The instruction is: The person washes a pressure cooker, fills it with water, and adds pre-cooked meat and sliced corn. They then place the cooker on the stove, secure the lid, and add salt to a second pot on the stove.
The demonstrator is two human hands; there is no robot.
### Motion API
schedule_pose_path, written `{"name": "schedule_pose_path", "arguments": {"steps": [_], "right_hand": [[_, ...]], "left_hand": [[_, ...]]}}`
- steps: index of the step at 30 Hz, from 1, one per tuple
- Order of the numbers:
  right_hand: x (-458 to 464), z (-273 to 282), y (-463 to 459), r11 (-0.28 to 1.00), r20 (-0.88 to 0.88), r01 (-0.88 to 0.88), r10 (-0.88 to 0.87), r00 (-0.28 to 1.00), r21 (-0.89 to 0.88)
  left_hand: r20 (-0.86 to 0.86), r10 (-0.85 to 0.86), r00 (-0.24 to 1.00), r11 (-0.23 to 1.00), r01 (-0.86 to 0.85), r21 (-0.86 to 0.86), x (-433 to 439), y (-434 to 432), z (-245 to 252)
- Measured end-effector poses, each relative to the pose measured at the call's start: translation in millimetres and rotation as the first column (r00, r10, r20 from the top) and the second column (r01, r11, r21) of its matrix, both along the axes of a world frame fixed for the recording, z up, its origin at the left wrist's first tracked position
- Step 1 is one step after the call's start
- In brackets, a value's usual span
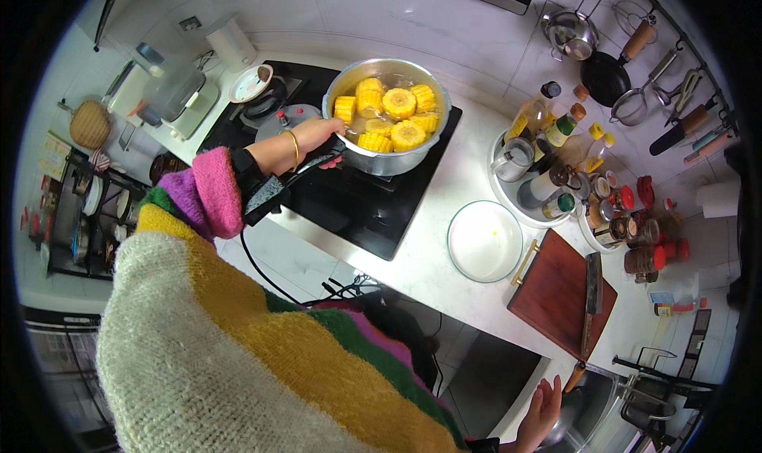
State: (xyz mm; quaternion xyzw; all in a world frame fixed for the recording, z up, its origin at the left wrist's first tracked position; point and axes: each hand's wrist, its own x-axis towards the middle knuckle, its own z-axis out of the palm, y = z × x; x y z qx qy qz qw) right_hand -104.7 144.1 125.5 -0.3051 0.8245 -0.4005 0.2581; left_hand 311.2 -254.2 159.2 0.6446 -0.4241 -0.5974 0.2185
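Observation:
My left hand [315, 140] grips the black handle of an aluminium pot [384, 162] on the black glass cooktop [339, 212]. Several chunks of yellow corn on the cob [399, 104] sit in water inside the pot, which has no lid on it. A grey lid with a red knob [289, 118] lies on the cooktop beside the pot, partly hidden by my left wrist. At the lower right, my right hand [543, 408] is raised by the sink edge with its fingers apart, holding nothing. A glass bowl [485, 241] stands on the white counter between cooktop and cutting board.
A cleaver [590, 298] lies across a reddish-brown cutting board [550, 292]. A white tray [499, 182] holds bottles and a glass jug [513, 158]. Spice jars [646, 256] stand farther right. Pans and strainers hang on the wall above a steel sink [595, 402]. Cables hang below the counter.

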Motion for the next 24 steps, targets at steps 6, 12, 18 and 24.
{"name": "schedule_pose_path", "arguments": {"steps": [6, 12, 18, 24], "right_hand": [[19.4, 17.8, -4.4, 0.993, -0.097, -0.024, 0.036, 0.995, 0.117], [24.4, 17.5, -11.7, 0.988, -0.041, -0.006, 0.013, 0.999, 0.154], [25.6, 3.1, -25.4, 0.999, 0.005, 0.008, -0.009, 1.000, 0.051], [33.3, 0.9, -43.5, 0.999, 0.050, -0.042, 0.043, 0.998, -0.009]], "left_hand": [[-0.045, 0.043, 0.998, 0.999, -0.042, 0.026, 10.5, -39.1, -37.1], [-0.076, 0.097, 0.992, 0.995, -0.095, 0.030, 20.5, -53.3, -53.9], [-0.102, 0.143, 0.984, 0.989, -0.138, 0.057, 33.6, -50.3, -59.6], [-0.098, 0.130, 0.987, 0.992, -0.128, 0.021, 42.9, -61.0, -66.5]]}}
